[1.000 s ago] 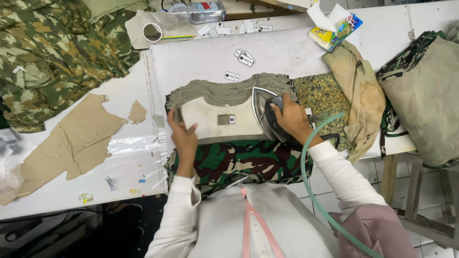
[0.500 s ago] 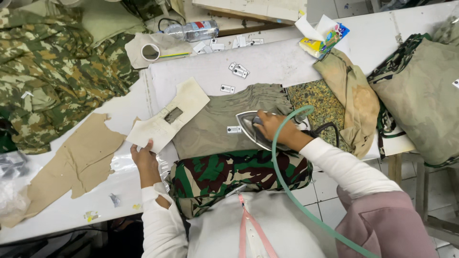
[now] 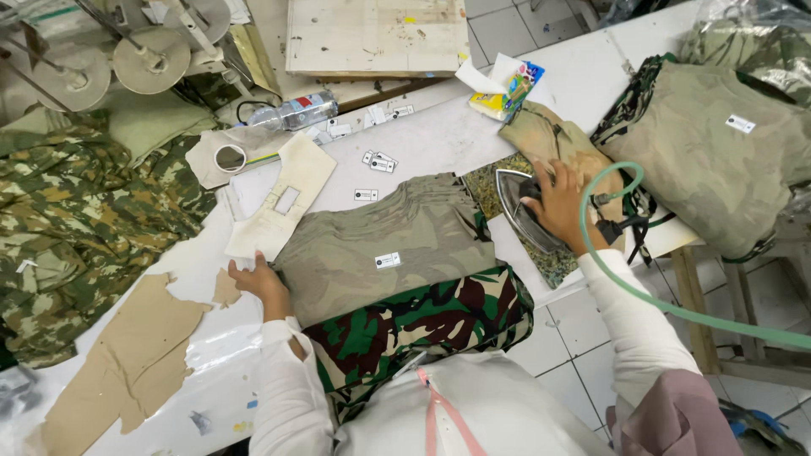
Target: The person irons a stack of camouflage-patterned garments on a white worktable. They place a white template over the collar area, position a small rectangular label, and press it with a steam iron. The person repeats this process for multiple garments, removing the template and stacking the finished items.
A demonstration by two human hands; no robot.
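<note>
1. Your left hand (image 3: 260, 283) pinches the near end of a cream cardboard template (image 3: 279, 201) with a rectangular window cut in it. The fingers are closed on its lower edge, and the template lies slanted across the white table (image 3: 422, 139), just off the left edge of the fabric stack.
2. Your right hand (image 3: 562, 207) is wrapped around the handle of the steam iron (image 3: 522, 207), which stands tipped on its side with the shiny soleplate facing left. It rests on a patterned pad at the right end of the table, just beside the stack.
3. The olive-drab fabric pieces (image 3: 384, 245) lie flat between your two hands. A small white label sits on the top piece, and their near edge overlaps a green-and-brown camouflage piece (image 3: 422, 321) hanging over the table edge towards you.
4. A green hose (image 3: 625, 279) loops from the iron past your right forearm and off the right side of the view.
5. Open white surface shows beyond the stack, broken only by a few small white tags (image 3: 378, 160).
6. To your left the table is crowded: torn brown paper (image 3: 135, 363) near the edge and a heap of camouflage cloth (image 3: 76, 228) beyond it.
7. A plastic bottle (image 3: 296, 111) lies at the far edge, next to a tape roll (image 3: 230, 158).
8. A tan bundle (image 3: 718, 160) fills the right side, well apart from the stack.
</note>
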